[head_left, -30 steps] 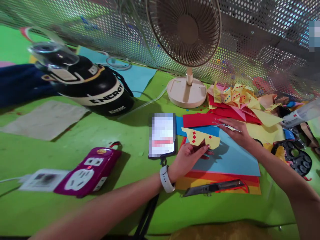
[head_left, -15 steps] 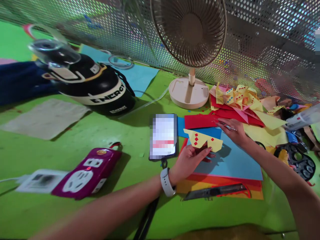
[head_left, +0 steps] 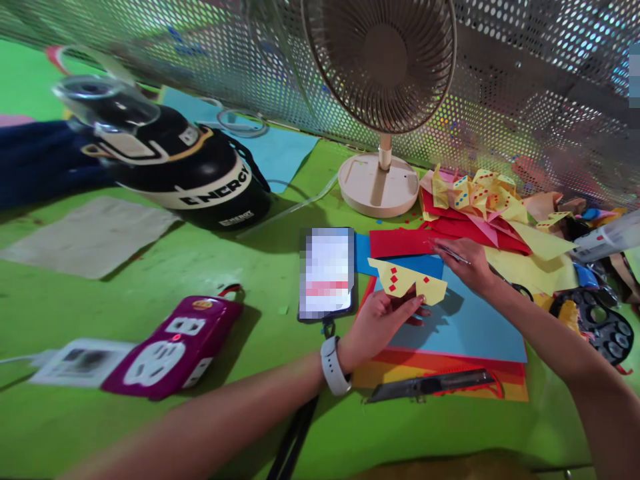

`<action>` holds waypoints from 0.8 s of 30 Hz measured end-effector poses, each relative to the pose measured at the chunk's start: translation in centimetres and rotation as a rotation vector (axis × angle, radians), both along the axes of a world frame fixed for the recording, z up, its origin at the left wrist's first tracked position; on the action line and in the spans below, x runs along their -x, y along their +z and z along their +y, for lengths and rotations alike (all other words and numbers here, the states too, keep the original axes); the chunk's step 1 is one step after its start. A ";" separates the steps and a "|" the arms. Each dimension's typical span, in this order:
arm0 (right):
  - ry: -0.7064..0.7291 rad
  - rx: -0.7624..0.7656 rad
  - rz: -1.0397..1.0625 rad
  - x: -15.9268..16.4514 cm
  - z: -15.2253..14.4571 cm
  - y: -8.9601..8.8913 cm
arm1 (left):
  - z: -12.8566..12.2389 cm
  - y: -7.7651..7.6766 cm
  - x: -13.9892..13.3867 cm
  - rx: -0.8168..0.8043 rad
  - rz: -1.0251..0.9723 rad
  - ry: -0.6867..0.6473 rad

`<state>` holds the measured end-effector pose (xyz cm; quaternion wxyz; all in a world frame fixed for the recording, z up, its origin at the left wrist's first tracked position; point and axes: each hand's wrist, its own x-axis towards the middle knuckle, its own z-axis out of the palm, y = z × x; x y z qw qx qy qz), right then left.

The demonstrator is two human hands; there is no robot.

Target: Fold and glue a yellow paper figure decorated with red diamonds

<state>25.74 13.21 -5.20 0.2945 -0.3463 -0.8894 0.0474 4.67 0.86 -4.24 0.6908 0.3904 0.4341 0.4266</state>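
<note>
Pinched between the thumb and fingers of my left hand (head_left: 383,320) is a yellow paper cutout (head_left: 393,277) with notched lower edges and several red diamond pieces on its face. It is held above a sheet of light blue paper (head_left: 480,320). My right hand (head_left: 467,263) is closed around slim silver tweezers (head_left: 453,253), beside the red paper strip (head_left: 403,243); the fingertips are at that strip's right end. Under the red strip lies a darker blue paper strip (head_left: 364,253). A box cutter (head_left: 433,385) lies on the orange paper below my hands.
A phone (head_left: 327,273) lies left of the papers. Behind stands a fan (head_left: 379,187); folded yellow dice-like papers (head_left: 485,190) are heaped at the right, near black scissors (head_left: 523,291). Farther left are a large black bottle (head_left: 195,173) and a purple power strip (head_left: 175,347).
Both hands hold nearly the same positions, with the yellow cutout and the tweezers still in them. The view has shifted very slightly.
</note>
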 end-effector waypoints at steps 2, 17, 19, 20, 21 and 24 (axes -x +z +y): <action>0.001 0.001 0.001 -0.1 0.0 -0.1 | 0.0 0.0 0.0 0.001 0.002 0.000; 0.000 -0.013 -0.006 0.2 0.1 -0.3 | 0.0 0.0 0.0 0.012 -0.004 0.018; 0.008 -0.022 0.001 0.2 0.1 -0.3 | 0.0 0.0 0.0 0.007 0.000 0.012; 0.012 -0.026 0.003 0.2 0.1 -0.3 | 0.0 0.0 0.0 0.003 -0.001 0.010; 0.017 -0.028 0.003 0.2 0.1 -0.3 | 0.0 0.0 0.0 -0.001 -0.004 0.010; 0.021 -0.025 -0.003 0.2 0.0 -0.1 | 0.0 0.0 0.0 -0.009 -0.008 0.009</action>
